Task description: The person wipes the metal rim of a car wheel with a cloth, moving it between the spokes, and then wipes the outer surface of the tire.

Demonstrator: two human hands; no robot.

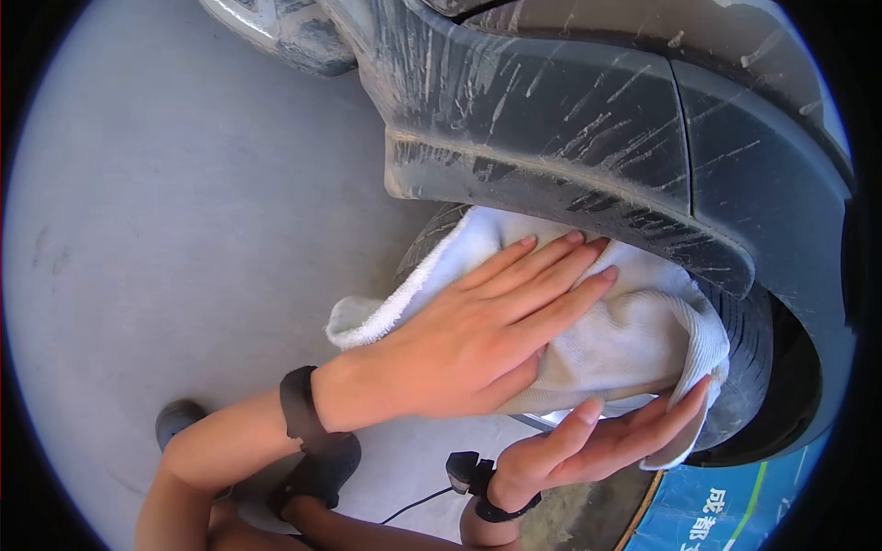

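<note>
My left hand [469,340] lies flat, its fingers slightly apart, on a white cloth [625,340] that is spread over a tire [744,358]. My right hand [588,450] is at the cloth's lower right edge, fingers stretched out against the hem and thumb apart from them. Part of the cloth hangs past these fingers. A loose corner of it sticks out left of my left wrist. Above the cloth, a dark fender trim [551,129] with dried mud streaks partly covers the tire.
Grey floor [184,230] spans the left side. Dark shoes [322,468] show at the lower left. A small black device [464,471] with a cable sits by my right wrist. At the lower right is a blue printed panel [680,514].
</note>
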